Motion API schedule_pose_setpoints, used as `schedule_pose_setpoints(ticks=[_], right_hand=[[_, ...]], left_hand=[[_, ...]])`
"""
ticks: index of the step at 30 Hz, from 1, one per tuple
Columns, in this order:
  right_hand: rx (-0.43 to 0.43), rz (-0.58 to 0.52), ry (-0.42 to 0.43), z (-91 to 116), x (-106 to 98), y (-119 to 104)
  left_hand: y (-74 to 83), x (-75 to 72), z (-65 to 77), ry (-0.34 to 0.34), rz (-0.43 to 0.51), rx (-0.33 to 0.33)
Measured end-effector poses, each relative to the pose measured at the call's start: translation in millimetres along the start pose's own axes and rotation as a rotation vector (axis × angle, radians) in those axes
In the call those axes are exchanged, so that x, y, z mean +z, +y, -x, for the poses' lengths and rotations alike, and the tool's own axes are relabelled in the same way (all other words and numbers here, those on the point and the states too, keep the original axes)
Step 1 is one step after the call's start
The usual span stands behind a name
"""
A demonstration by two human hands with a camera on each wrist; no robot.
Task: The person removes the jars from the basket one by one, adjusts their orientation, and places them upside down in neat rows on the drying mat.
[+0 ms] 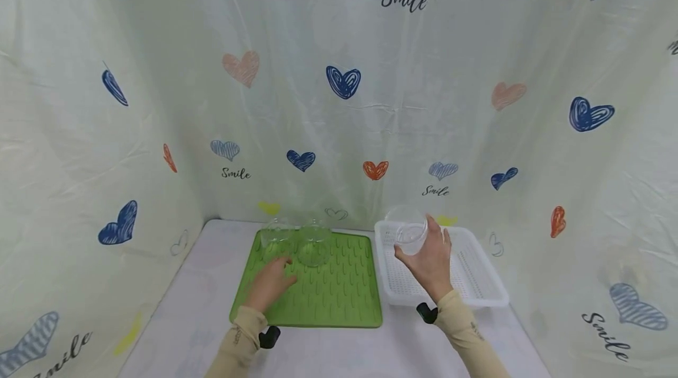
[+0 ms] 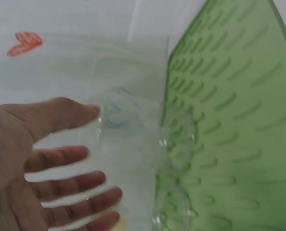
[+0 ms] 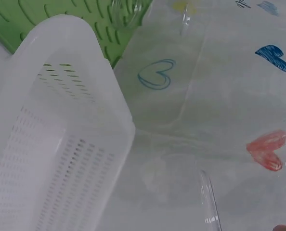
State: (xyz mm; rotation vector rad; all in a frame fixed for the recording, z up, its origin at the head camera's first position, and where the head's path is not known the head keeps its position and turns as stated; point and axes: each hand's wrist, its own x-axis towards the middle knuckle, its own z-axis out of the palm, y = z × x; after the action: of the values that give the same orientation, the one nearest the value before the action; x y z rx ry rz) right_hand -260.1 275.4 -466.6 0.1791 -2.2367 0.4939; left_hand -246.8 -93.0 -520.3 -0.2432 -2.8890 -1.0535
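Note:
My right hand [image 1: 433, 260] grips a clear glass cup [image 1: 410, 234] between thumb and fingers, held up over the back left part of a white basket [image 1: 477, 301]. In the right wrist view, part of that cup [image 3: 209, 202] shows low in the frame, with a fingertip at the lower right corner. My left hand [image 1: 270, 284] hovers above the left side of a green drying mat [image 1: 349, 301], fingers spread and nothing in them. Just beyond it, two clear cups stand side by side on the mat, a left cup [image 1: 276, 239] and a right cup [image 1: 314, 245].
The mat and the basket lie next to each other on a white-covered table [image 1: 196, 289]. A pale curtain [image 1: 296, 113] printed with hearts and lettering hangs behind the table and along both sides. Slotted holes run through the basket's walls and floor.

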Motion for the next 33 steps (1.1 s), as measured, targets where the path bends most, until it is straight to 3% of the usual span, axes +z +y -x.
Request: schedule_pose_setpoints(ticks=[5, 11, 17, 23, 33], right_hand=[[-0.199, 0.071, 0.017, 0.4, -1.4, -13.2], [-0.374, 0.167, -0.032, 1.4, 0.6, -25.0], [-0.518, 0.269, -0.126, 10.1, 5.4, -36.7], [-0.599, 0.345, -0.172, 18.5, 10.9, -45.2], [-0.666, 0.35, -0.215, 27.2, 18.1, -56.3]], left_hand=[[25.5, 3.1, -9.6, 0.015, 0.113, 0.123], [52.0, 9.8, -12.1, -0.048, 0.251, 0.233], [62.8, 23.5, -11.9, -0.13, 0.355, 0.29], [64.6, 34.5, -13.1, -0.177, 0.424, 0.308], [68.0, 42.4, -16.5, -0.242, 0.527, 0.354]])
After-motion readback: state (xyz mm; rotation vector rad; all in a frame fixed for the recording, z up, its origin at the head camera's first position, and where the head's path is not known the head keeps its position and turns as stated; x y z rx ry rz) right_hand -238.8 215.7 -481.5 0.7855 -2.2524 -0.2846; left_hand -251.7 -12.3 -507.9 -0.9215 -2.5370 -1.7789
